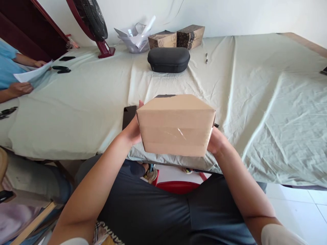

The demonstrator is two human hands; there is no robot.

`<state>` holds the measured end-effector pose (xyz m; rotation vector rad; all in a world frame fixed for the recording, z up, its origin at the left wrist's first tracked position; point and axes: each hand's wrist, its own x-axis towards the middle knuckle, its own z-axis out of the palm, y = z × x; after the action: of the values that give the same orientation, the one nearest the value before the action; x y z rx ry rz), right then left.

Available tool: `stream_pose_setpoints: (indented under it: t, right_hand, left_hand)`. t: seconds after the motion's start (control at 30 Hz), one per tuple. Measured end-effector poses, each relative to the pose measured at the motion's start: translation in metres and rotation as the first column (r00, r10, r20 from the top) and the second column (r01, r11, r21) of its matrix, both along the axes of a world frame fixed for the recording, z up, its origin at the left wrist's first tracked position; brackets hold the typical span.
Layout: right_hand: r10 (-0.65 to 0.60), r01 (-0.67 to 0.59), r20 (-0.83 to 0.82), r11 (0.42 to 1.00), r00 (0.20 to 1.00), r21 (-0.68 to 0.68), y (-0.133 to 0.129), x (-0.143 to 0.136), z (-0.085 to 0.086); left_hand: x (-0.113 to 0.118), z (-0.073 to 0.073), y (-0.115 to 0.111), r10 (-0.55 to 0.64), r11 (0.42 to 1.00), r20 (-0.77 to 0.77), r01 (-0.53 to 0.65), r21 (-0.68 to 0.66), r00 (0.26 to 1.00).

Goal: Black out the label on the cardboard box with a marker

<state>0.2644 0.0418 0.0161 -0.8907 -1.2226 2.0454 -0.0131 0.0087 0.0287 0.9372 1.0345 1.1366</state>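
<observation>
"Holding one thing or two, would you say?"

"One: a brown cardboard box (176, 136), squarely between the left grip (134, 130) and the right grip (217, 140), a palm at each side wall."

"So how do the hands stand?"

"Well apart from each other, both clamped on the box. Most fingers are hidden behind it; only a fingertip of the left one shows past its upper corner. The near end faces the wearer, with a pale scuff (181, 132) across it. Black tape (165, 96) shows on top, at the edge farthest from the grip."

"Is it resting on the cloth-covered bench (102, 85)?"

"I can't tell whether the underside touches. It sits over the near edge, though."

"What lies close to the grip?"

"Just beside the left one, partly covered by it, a black phone (128, 117). Past the right one a small dark object (216, 125) peeks out, too hidden to name."

"And beyond?"

"Straight ahead of the grip, a black zip case (168, 60), with a pen (206, 58) to its right. Behind the case, two cardboard cartons (191, 36) and a translucent plastic basket (131, 45). Well off to the left, a person in blue (9, 66) holds a paper sheet (33, 73), and a fan (94, 22) stands farther back."
</observation>
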Motion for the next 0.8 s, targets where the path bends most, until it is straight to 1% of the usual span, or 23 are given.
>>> stream_pose_setpoints:
  t: [0.03, 0.07, 0.1, 0.13, 0.17, 0.23, 0.3, 0.37, 0.4, 0.43, 0.47, 0.5, 0.57, 0.63, 0.67, 0.7, 0.73, 0.77, 0.8]
  right_hand:
    - [-0.040, 0.040, 0.019, 0.999, 0.999, -0.021, 0.001, 0.000, -0.002]
    - [-0.087, 0.088, 0.044, 0.996, 0.995, -0.027, 0.001, 0.000, -0.004]
    - [-0.129, 0.131, 0.063, 0.991, 0.990, -0.016, 0.001, 0.000, -0.006]
    - [-0.155, 0.155, 0.066, 0.988, 0.986, 0.001, 0.001, 0.000, -0.008]
    - [-0.153, 0.152, 0.052, 0.988, 0.987, 0.022, 0.000, 0.001, -0.009]
    - [-0.096, 0.097, -0.012, 0.992, 0.995, 0.085, -0.002, 0.002, -0.010]
    - [-0.062, 0.069, -0.047, 0.983, 0.997, 0.169, -0.004, 0.004, -0.009]
    - [-0.077, 0.081, -0.026, 0.965, 0.997, 0.251, -0.006, 0.007, -0.006]
    - [-0.083, 0.082, -0.009, 0.954, 0.997, 0.290, -0.006, 0.009, -0.004]
    - [-0.080, 0.074, 0.004, 0.941, 0.997, 0.329, -0.005, 0.011, -0.003]
    - [-0.073, 0.062, 0.016, 0.927, 0.997, 0.370, -0.004, 0.012, -0.002]
    - [-0.068, 0.049, 0.031, 0.909, 0.997, 0.414, -0.003, 0.014, -0.002]
    - [-0.072, 0.025, 0.073, 0.862, 0.995, 0.507, 0.001, 0.016, -0.004]
    - [-0.099, 0.010, 0.117, 0.805, 0.988, 0.594, 0.003, 0.016, -0.010]
    - [-0.116, 0.005, 0.135, 0.775, 0.984, 0.633, 0.004, 0.016, -0.013]
    - [-0.134, 0.002, 0.147, 0.745, 0.980, 0.667, 0.005, 0.016, -0.017]
    - [-0.147, -0.002, 0.154, 0.718, 0.977, 0.697, 0.006, 0.016, -0.020]
    - [-0.156, -0.007, 0.159, 0.693, 0.975, 0.721, 0.007, 0.015, -0.023]
    - [-0.160, -0.015, 0.164, 0.671, 0.974, 0.741, 0.009, 0.015, -0.025]
  left_hand:
    - [0.000, 0.001, 0.002, -0.019, 0.997, 0.020, 0.020, -0.068, 1.000]
    - [0.000, 0.002, 0.003, -0.011, 0.995, 0.025, 0.014, -0.096, 1.000]
    - [0.000, 0.003, 0.004, 0.004, 0.996, 0.023, -0.001, -0.091, 1.000]
    - [-0.001, 0.003, 0.004, 0.016, 0.998, 0.019, -0.015, -0.059, 1.000]
    - [-0.002, 0.003, 0.004, 0.019, 1.000, 0.016, -0.019, -0.011, 1.000]
    - [-0.005, 0.002, 0.001, -0.011, 0.995, -0.011, 0.012, 0.098, 1.000]
    - [-0.008, -0.001, -0.001, -0.073, 0.973, -0.118, 0.097, 0.208, 0.990]
    - [-0.011, -0.004, -0.003, -0.101, 0.926, -0.301, 0.200, 0.320, 0.948]
    - [-0.011, -0.006, -0.002, -0.077, 0.893, -0.394, 0.239, 0.381, 0.916]
    - [-0.012, -0.008, -0.001, -0.018, 0.854, -0.467, 0.257, 0.453, 0.884]
    - [-0.012, -0.009, 0.000, 0.072, 0.805, -0.514, 0.254, 0.536, 0.855]
    - [-0.011, -0.010, 0.002, 0.180, 0.740, -0.531, 0.242, 0.628, 0.828]
    - [-0.010, -0.009, 0.006, 0.375, 0.573, -0.509, 0.238, 0.784, 0.775]
    - [-0.007, -0.008, 0.008, 0.486, 0.414, -0.455, 0.262, 0.872, 0.746]
    - [-0.006, -0.007, 0.008, 0.513, 0.354, -0.428, 0.270, 0.895, 0.744]
    - [-0.004, -0.007, 0.008, 0.531, 0.308, -0.400, 0.269, 0.913, 0.747]
    - [-0.003, -0.007, 0.008, 0.546, 0.278, -0.375, 0.260, 0.925, 0.749]
    - [-0.001, -0.008, 0.008, 0.561, 0.264, -0.356, 0.246, 0.933, 0.747]
    - [0.000, -0.010, 0.008, 0.577, 0.262, -0.343, 0.230, 0.937, 0.741]
